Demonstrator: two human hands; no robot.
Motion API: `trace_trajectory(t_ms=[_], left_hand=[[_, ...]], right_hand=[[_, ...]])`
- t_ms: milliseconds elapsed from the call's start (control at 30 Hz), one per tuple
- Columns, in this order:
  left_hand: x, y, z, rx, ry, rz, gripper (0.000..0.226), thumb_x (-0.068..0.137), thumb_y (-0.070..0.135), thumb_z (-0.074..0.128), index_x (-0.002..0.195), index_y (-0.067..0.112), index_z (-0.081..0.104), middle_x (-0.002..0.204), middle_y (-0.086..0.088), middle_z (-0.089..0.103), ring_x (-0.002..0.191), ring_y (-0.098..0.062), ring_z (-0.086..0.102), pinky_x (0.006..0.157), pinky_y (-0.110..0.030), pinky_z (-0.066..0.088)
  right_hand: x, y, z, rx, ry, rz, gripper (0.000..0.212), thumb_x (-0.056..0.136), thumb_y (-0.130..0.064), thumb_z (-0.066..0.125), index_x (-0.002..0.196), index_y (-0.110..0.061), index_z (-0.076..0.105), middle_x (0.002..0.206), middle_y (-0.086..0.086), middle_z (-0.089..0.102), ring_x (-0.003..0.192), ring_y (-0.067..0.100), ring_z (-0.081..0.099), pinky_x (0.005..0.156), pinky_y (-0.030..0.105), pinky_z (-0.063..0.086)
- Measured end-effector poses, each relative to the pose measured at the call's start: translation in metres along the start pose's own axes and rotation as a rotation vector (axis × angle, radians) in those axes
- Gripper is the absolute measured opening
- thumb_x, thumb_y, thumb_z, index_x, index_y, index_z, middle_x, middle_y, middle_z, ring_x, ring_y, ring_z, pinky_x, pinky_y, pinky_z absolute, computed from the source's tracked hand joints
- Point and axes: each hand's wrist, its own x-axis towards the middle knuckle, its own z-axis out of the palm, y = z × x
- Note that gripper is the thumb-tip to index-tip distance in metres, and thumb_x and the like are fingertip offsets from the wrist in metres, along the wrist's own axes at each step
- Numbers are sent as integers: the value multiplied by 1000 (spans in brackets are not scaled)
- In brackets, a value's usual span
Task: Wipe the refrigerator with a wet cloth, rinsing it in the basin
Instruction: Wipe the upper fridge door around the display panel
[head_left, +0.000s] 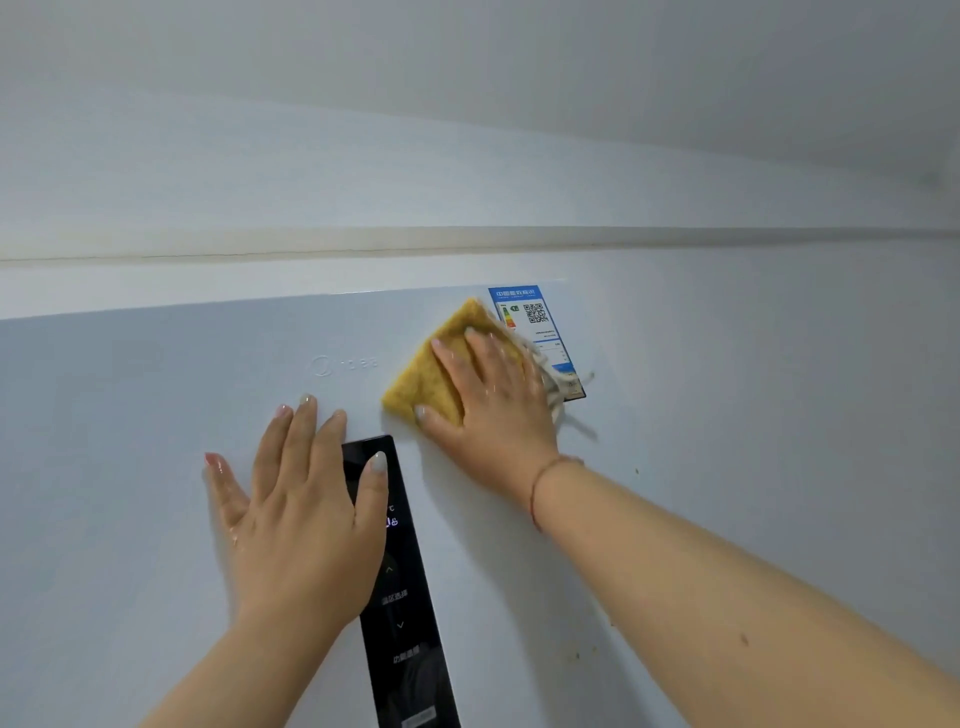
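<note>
Wiping looks under way near the top of the refrigerator (156, 415) door: the right hand (493, 395) presses the yellow cloth (436, 369) flat beside the label (540, 322), the left hand (301, 499) rests open-palmed, and no basin is in view.

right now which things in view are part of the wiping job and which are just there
Part of the job:
- yellow cloth, pressed flat on the door by the right hand
- refrigerator door, with the left hand laid flat against it

Just there:
- energy label, partly under the cloth
- black control panel
- brand logo
- wall above
- red wrist cord
</note>
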Motion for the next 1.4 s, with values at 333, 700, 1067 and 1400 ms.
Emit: trace_trajectory(t_ms=[333,700,1067,1400], left_hand=[[2,-1,-3,-21,-6,3,51,98,44,32,145,24,38,160,5,19,148,-7,1,117,-45,-15],[-25,23,-18,-275,-49,72,50,88,33,42,134,15,50,138,-4,51,131,-24,39,110,-41,30],[-43,42,-9,-341,-159,35,45,91,22,54,136,16,50,121,-4,61,117,-27,50,108,-44,35],[-49,12,-16,-282,-113,62,42,89,25,47,129,11,55,122,-8,61,121,-28,46,104,-41,35]], right_hand=[[20,83,-18,1,-102,220,67,92,-66,23,150,-41,-1,161,-4,-4,147,15,-7,118,43,-7],[-190,33,29,-12,-85,207,72,89,-70,9,151,-37,-4,161,1,0,146,17,-10,116,44,-10],[-97,96,-1,34,-73,297,70,90,-67,29,150,-41,2,160,-4,1,147,16,-4,116,43,-6],[-173,8,29,49,-45,393,77,83,-69,14,151,-37,-3,161,2,-4,146,18,-11,116,48,-11]])
